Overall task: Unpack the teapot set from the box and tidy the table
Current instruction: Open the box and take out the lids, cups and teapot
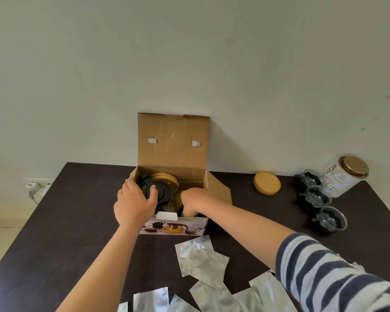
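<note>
A plain pale wall backs a dark brown table point(61, 224), with a white wall socket point(35, 184) and plug low at the far left. On the table stands an open cardboard box point(214, 190), its lid flap upright against the wall and its printed front panel facing the person. Inside it sits the teapot point(160, 193) — black lid uppermost, glass body upright, black handle toward the box's left wall, wooden discs just behind it. The left hand point(134, 202) wraps the handle side, fingers curled over the black lid. The right hand point(195, 200) dips into the box's right half, fingers bent downward; what they grip cannot be told. To the right lie a wooden lid point(266, 183), three glass cups point(318, 195) in a row on black bases, and a gold-lidded tin point(345, 176) tilted against the wall. Silver foil pouches point(203, 255) are scattered on the near side of the table — several overlapping.
</note>
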A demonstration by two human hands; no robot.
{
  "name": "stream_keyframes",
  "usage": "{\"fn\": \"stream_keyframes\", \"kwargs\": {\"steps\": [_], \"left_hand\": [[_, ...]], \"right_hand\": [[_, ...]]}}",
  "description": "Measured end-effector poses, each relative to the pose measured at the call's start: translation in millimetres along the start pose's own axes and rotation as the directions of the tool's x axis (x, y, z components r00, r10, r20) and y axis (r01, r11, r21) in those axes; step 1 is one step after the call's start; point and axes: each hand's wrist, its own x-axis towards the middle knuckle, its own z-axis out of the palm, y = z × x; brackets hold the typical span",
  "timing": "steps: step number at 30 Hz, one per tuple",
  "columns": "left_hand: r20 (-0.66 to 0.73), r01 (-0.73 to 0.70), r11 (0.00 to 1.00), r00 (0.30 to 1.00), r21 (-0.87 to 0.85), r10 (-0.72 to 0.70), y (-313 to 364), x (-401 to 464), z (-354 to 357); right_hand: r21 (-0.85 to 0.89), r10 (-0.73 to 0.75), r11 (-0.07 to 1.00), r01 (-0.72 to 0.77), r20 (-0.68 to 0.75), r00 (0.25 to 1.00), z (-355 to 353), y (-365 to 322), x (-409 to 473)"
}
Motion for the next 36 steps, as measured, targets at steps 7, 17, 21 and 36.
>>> {"fn": "stream_keyframes", "kwargs": {"steps": [7,17,21,36], "left_hand": [[0.018,0.011,1.0,1.0,0.008,-0.011,2,-1,-3],[0.095,-0.142,0.96,0.988,0.24,0.123,29,-9,-12],[0.129,-0.186,0.973,0.977,0.135,0.169,64,-34,-4],[0.225,-0.13,0.948,0.972,0.289,0.065,90,-58,25]], "right_hand": [[0.143,-0.011,0.988,0.063,-0.335,0.942,-22,11,-17],[0.67,0.335,0.734,0.114,-0.502,0.798,-34,82,-86],[0.709,0.431,0.705,0.0,-0.428,0.794,-6,119,-102],[0.769,0.859,0.457,-0.447,-0.25,0.447,53,294,-150]]}}
